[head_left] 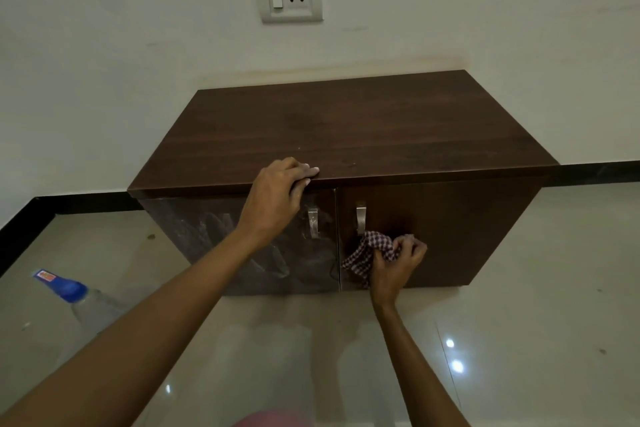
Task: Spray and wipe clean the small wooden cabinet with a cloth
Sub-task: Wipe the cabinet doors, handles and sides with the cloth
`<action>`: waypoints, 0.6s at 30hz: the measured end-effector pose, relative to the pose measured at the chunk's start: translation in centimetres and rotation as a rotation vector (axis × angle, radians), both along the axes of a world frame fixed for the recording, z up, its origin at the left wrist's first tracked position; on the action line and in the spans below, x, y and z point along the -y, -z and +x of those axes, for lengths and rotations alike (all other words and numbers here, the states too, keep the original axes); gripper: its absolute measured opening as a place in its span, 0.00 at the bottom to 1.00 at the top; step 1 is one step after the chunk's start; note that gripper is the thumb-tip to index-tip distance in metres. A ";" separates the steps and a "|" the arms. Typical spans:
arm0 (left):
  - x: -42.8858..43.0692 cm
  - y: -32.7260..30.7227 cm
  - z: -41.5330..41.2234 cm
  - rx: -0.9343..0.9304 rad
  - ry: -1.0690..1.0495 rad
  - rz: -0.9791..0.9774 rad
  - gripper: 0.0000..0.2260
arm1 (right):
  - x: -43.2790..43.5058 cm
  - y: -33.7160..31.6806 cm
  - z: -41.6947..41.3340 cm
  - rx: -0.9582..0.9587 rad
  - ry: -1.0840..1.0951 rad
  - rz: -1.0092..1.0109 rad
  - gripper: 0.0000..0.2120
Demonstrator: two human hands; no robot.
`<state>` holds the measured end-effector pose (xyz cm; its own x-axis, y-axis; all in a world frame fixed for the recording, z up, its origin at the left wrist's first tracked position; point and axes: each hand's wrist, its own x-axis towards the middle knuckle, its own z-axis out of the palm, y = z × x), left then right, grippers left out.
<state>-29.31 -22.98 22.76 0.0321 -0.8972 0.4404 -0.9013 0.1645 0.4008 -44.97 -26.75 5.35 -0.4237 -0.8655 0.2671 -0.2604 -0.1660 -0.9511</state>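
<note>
One clear bottle (74, 295) with a blue cap sits on the glossy floor (519, 340) at far left, well apart from both hands. Next to the right is the small wooden cabinet (346, 128), standing against the white wall (104, 45). Its left door (214, 243) is covered in pale, smeary streaks, so it looks sprayed or dusty but not yet wiped clean. The left hand (277, 191) grips the front edge of the cabinet top above that door, fingers curled over the edge, seemingly as a brace. Past the two metal handles (360, 218), a checked cloth (367, 253) is bunched in the right hand (398, 263), whose fingers clutch it and press it against the right door (457, 225) just beside its handle. That door looks dark and mostly streak-free. By my reading the job is about midway: the right door is being wiped, the left door is yet to do, and the top shows a faint dull patch.
</note>
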 end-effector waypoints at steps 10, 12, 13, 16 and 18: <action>0.4 0.7 0.1 0.021 -0.003 -0.069 0.12 | 0.0 1.7 3.8 -0.149 -0.072 -0.039 0.16; 0.4 0.9 0.2 0.021 -0.005 -0.086 0.11 | 0.2 2.4 3.9 -0.136 -0.047 -0.054 0.18; 0.5 0.9 0.2 0.022 -0.004 -0.094 0.11 | 0.2 3.1 3.8 -0.147 -0.060 -0.033 0.18; 0.6 1.2 0.1 0.018 -0.004 -0.112 0.12 | 0.0 6.2 2.9 -0.250 -0.195 0.142 0.18; 0.6 1.4 0.1 0.023 -0.011 -0.123 0.12 | -0.1 8.6 2.2 -0.306 -0.256 0.281 0.21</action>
<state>-29.16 -23.59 21.38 0.0300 -0.8360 0.5480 -0.9120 0.2015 0.3573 -42.75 -26.61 -3.24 -0.1267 -0.9881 0.0878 -0.5197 -0.0093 -0.8543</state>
